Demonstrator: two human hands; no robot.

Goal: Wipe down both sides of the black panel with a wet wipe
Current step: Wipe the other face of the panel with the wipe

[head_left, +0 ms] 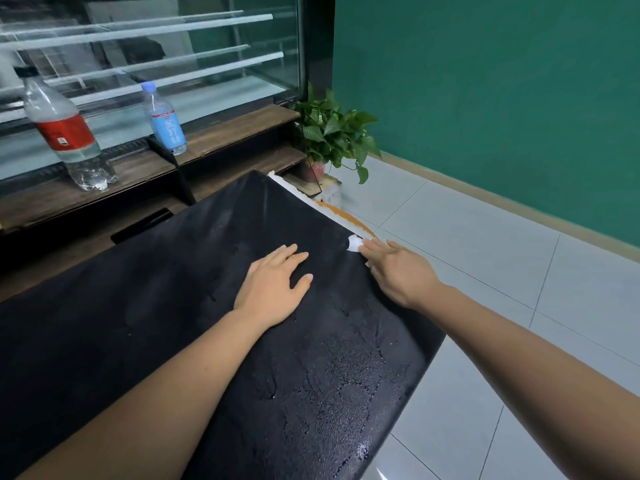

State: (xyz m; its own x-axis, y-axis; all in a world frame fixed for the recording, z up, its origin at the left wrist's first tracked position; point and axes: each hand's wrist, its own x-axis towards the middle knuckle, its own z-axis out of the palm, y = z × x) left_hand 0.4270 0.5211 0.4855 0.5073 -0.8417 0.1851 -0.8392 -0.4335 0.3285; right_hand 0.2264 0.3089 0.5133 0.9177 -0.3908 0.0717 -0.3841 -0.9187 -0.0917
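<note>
We rest our left grip (pixel 273 282) flat and released on the black panel (pixel 156 306), which lies before us with water beading on its near part, while our right grip (pixel 398 271), fingers straight rather than clenched, presses the white wet wipe (pixel 354 243) against the panel's right edge.

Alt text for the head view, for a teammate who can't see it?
The right hand presses a wet wipe at the right edge of the black panel while the left hand lies flat on its wet top. Two plastic bottles stand on the wooden shelf behind.
</note>
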